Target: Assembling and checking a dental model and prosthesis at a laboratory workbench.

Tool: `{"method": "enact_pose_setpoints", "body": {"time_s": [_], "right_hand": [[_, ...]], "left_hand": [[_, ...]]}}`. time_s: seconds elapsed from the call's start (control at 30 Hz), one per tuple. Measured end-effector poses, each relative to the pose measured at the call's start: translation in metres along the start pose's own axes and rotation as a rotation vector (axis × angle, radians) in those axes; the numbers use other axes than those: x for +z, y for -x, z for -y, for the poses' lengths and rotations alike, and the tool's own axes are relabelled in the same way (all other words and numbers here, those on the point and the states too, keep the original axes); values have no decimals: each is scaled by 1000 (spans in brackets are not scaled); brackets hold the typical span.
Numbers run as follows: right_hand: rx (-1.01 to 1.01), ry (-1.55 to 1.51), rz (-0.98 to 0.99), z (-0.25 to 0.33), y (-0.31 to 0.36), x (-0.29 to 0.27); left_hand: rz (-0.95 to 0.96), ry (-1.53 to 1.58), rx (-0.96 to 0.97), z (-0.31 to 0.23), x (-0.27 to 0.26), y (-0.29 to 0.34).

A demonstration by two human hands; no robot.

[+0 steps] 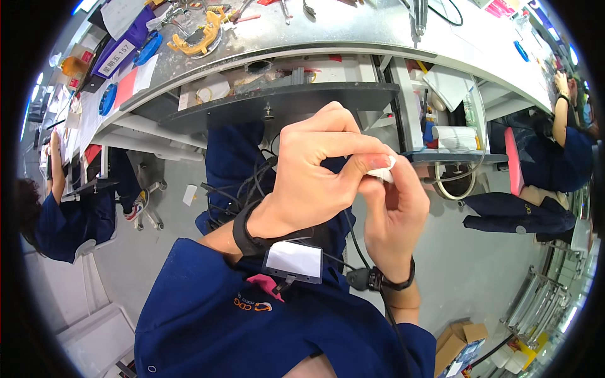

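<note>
The desk point(353, 31) ran across the top of the view, its grey surface scuffed and dusty. Under its front edge a dark shelf point(283, 101) projected toward the person, with an open compartment behind it holding small parts too unclear to identify. The floor point(157, 252) below was plain grey. The person's dark blue garment point(252, 327) filled the lower middle.

Two other seated people in dark blue were present, one at the far left point(63, 217) and one at the far right point(554, 164), both well apart from the person's own hands.

The left hand point(315, 170) was raised in front of the shelf, fingers curled, thumb and forefinger pinching a small white piece point(382, 171). The right hand point(394, 214) met it from below, fingertips pressed on the same white piece. The piece was held between both hands in mid-air, below the desk's front edge and clear of any surface. Its exact kind could not be determined.

A black band point(242, 236) circled the left wrist, with a small white-faced box point(293, 260) just beside it. Yellow clamps point(198, 38) lay near the desk's left end, beside a blue disc point(148, 48).
</note>
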State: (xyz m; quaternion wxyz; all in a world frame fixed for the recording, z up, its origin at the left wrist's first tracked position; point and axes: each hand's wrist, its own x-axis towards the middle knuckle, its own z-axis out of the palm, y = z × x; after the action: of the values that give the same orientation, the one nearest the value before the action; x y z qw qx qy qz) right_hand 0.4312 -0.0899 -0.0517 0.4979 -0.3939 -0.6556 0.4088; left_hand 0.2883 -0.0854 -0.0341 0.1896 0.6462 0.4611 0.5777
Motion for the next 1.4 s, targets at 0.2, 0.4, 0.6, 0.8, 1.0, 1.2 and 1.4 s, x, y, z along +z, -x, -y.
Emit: {"method": "enact_pose_setpoints", "body": {"time_s": [0.2,0.4,0.6,0.8,1.0,1.2,1.4], "right_hand": [[14,42,107,0,-1,-12],[183,-403,195,0,-1,-7],[83,-362,181,-10,6,4],[-115,123,-98,-5,9,14],[-383,277,-159,-11,1,10],[-114,-70,-55,23,7,-15],[-537,-408,51,69,25,-36]], "left_hand": [[219,636,-234,8,-4,-1],[217,455,-135,8,-7,3],[75,287,-94,-2,-1,7],[76,403,-242,-2,-5,6],[136,611,-449,-3,-9,8],[189,641,-399,-12,-24,0],[110,611,-279,-6,-31,8]]}}
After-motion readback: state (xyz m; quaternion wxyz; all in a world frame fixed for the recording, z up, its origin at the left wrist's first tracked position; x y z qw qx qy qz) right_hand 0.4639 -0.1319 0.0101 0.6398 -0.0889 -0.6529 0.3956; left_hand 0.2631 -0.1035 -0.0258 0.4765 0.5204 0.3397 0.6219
